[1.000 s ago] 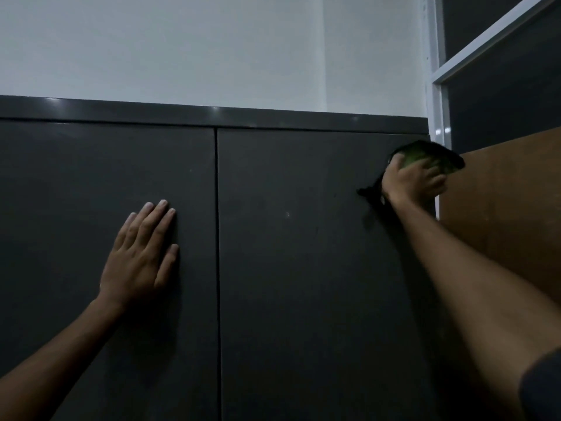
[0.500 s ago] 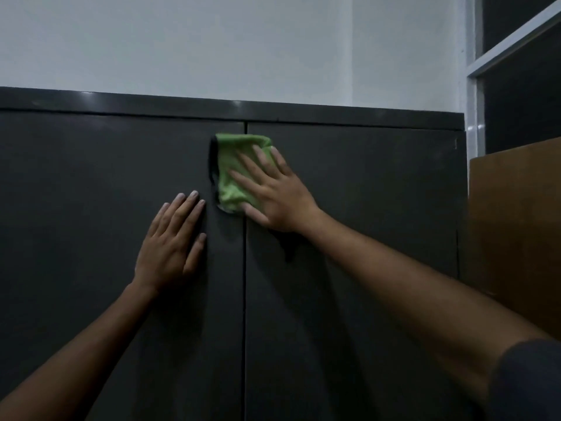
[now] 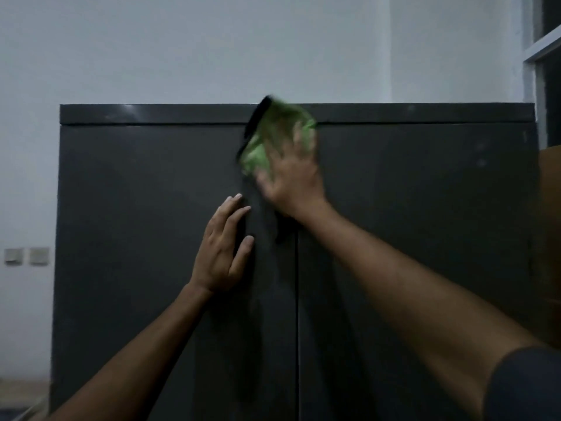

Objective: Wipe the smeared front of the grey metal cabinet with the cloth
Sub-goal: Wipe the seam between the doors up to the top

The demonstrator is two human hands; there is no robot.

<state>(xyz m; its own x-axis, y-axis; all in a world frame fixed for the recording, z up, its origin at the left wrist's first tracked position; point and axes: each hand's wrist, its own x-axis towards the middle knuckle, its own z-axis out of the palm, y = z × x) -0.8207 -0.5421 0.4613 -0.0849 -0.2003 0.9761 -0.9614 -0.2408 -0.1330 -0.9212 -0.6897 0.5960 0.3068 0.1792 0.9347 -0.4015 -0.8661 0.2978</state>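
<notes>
The dark grey metal cabinet [image 3: 425, 223] fills the view, with two doors meeting at a centre seam. A green cloth [image 3: 267, 138] with a dark edge lies against the top of the left door, reaching up over the cabinet's top strip. My right hand [image 3: 291, 180] presses flat on the cloth, fingers spread, blurred by motion. Lower on the left door, just left of the seam, my left hand [image 3: 223, 247] rests flat with its fingers apart and holds nothing.
A white wall [image 3: 212, 50] rises behind the cabinet. Two wall switch plates [image 3: 27, 256] sit at the left. A brown board [image 3: 550, 238] stands at the cabinet's right side, under a white window frame [image 3: 534, 56].
My right hand swept the cloth from the right door's upper right corner leftward to the centre seam, then up to the top strip. The view has widened; my left hand stays flat on the left door.
</notes>
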